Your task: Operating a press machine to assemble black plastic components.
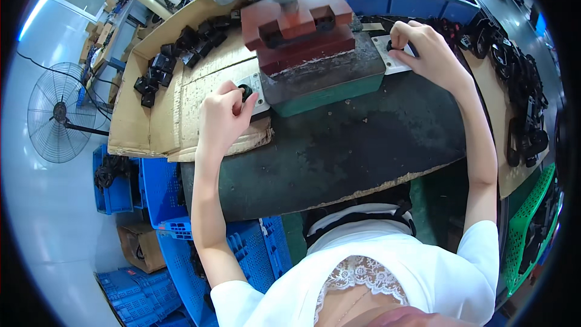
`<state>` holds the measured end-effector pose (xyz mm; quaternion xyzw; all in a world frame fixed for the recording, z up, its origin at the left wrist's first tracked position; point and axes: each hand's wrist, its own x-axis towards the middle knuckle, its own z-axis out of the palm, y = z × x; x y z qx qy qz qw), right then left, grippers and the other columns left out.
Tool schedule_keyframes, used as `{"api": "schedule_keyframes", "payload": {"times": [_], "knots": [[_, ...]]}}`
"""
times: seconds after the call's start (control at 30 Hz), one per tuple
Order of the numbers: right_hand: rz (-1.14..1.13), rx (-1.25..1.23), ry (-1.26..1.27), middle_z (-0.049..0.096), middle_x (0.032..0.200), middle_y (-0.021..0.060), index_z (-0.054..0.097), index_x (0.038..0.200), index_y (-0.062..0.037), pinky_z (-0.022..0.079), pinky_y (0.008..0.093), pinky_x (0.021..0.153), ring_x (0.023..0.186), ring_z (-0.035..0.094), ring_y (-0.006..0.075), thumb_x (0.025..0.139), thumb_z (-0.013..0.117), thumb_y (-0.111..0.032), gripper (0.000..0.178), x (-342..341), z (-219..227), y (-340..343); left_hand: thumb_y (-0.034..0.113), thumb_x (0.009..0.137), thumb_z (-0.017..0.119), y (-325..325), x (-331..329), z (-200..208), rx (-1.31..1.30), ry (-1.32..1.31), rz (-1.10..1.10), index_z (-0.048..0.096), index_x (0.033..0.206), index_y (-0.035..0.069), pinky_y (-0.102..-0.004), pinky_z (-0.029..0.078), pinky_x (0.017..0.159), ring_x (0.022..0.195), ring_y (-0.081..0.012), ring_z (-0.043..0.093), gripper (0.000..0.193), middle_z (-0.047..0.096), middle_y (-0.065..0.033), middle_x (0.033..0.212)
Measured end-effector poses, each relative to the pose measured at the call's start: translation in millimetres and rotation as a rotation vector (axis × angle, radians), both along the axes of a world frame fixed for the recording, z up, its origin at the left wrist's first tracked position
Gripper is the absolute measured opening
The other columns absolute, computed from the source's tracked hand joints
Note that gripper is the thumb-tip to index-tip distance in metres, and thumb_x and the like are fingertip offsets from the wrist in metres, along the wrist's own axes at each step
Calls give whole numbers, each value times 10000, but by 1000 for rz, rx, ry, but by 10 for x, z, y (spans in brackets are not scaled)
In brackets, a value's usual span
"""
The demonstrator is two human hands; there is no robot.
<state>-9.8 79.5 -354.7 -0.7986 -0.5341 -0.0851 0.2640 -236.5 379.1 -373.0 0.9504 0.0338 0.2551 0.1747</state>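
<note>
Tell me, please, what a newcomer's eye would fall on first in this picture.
Probably the big red block at top centre, above a dark, green-sided base. Next would come the bare left hand and right hand, set apart on either side of that base, each curled at a black knob. The large round fan also stands out at the far left.

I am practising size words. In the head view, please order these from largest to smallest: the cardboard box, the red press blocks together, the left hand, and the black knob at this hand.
1. Cardboard box
2. Red press blocks, together
3. Left hand
4. Black knob, partly hidden
</note>
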Motion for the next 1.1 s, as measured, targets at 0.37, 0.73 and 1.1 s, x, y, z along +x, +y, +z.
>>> {"api": "schedule_keyframes", "payload": {"times": [0.37,0.73,1.1], "knots": [[-177,36,32,668,855,133,541,1039,0,479,333,768,793,645,260,805,624,-139,285,625,-38,-483,34,793,659,-30,21,-138,-24,-225,69,399,549,11,-292,259,395,397,-149,351,357,388,-74,536],[-1143,-89,-45,554,1128,247,485,1100,-8,464,445,867,1061,548,389,742,696,-447,604,1686,-799,-1647,82,828,635,-35,194,-25,-333,-302,111,631,780,-5,-266,412,684,691,-149,558,99,600,-62,719],[-1171,-33,30,654,978,175,589,1121,-5,484,393,814,934,627,315,769,641,-379,516,1759,-818,-1842,152,655,800,64,1148,297,-277,194,-178,592,1124,-5,-249,420,873,961,-111,566,537,620,-59,1092]]}}
